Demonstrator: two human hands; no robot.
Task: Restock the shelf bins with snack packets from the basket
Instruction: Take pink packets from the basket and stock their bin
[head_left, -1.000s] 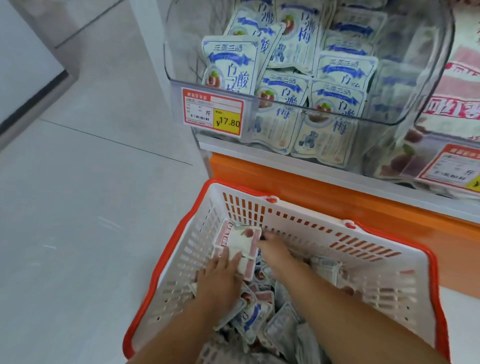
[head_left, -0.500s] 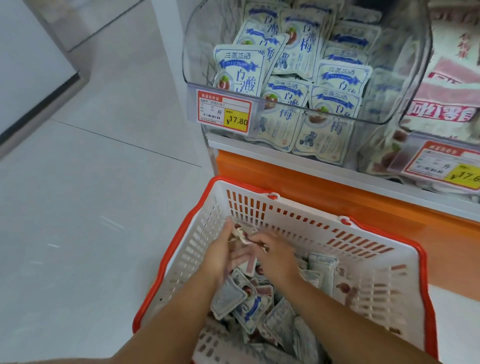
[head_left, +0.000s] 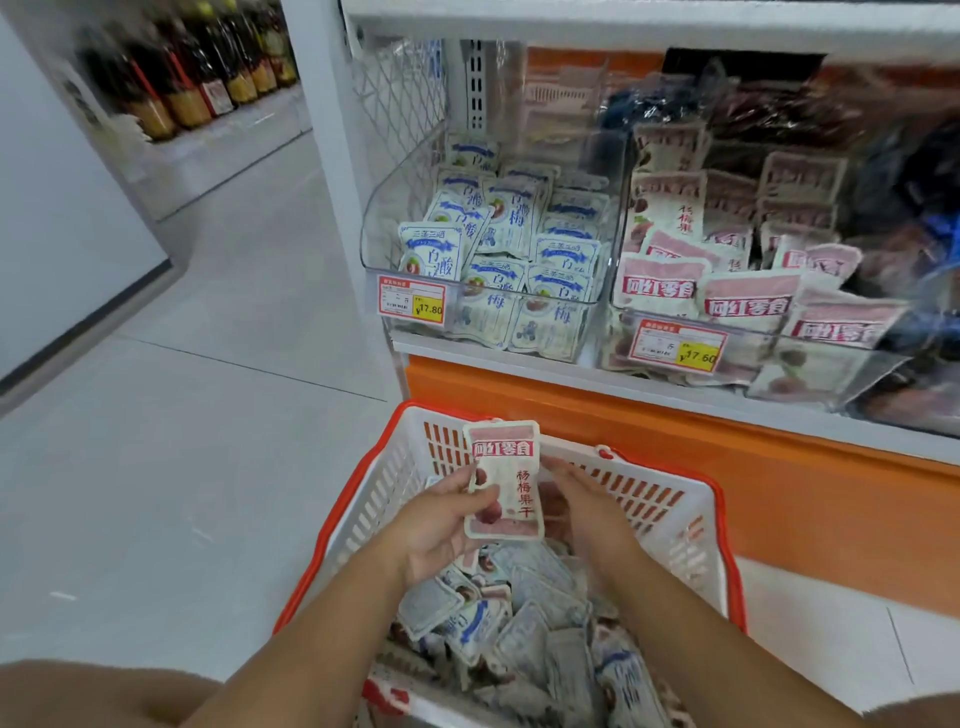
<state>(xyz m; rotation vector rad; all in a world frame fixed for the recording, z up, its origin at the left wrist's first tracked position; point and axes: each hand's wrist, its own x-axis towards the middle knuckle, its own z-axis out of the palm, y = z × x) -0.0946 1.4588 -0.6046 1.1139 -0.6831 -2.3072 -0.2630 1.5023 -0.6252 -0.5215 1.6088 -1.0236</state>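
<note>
A white basket with an orange rim (head_left: 691, 551) stands on the floor below the shelf, full of blue-and-white and pink snack packets (head_left: 524, 623). Above it my left hand (head_left: 441, 525) grips a pink-and-white packet (head_left: 503, 480) upright, thumb on its front. My right hand (head_left: 582, 499) touches the packet's right edge, fingers partly behind it. On the shelf, a clear bin (head_left: 387, 208) holds blue-and-white packets (head_left: 514, 234). The clear bin to its right (head_left: 810, 348) holds pink packets (head_left: 748, 301) like the one held.
Price tags hang on the bin fronts, one left (head_left: 411, 302) and one right (head_left: 676, 345). An orange panel (head_left: 779, 483) runs under the shelf. Dark packets (head_left: 779, 109) lie further back right. Bottles (head_left: 197, 78) line a far shelf across the grey floor (head_left: 182, 415).
Both hands have lifted a pink packet out of the basket and turned it upright, face towards me. The view has tilted up, showing more of the shelf and the right bin.
</note>
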